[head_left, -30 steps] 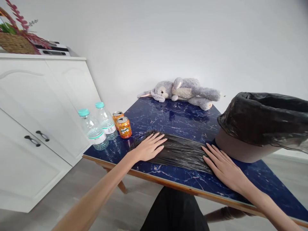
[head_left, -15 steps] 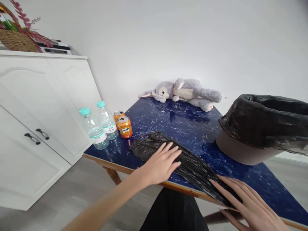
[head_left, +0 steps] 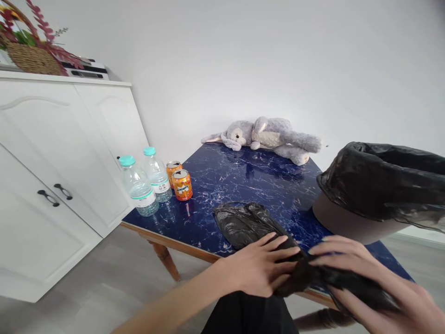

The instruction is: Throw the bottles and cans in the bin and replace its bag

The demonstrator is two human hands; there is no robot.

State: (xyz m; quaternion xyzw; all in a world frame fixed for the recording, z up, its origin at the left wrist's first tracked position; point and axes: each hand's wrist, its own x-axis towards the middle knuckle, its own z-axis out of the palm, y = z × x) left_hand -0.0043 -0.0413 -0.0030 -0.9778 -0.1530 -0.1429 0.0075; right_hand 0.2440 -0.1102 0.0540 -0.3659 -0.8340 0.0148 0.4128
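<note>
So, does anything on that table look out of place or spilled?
The grey plush rabbit looks a little odd: it lies on its side at the back of the blue marble-patterned table, rather than sitting up. No spill shows.

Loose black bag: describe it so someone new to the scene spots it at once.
Start from the blue marbled table. Toward its near edge, right of centre in the view, is a crumpled black plastic bag. Unlike the black liner draped over the brownish bin to its right, it's off the bin, bunched up, partly on the tabletop.
</note>
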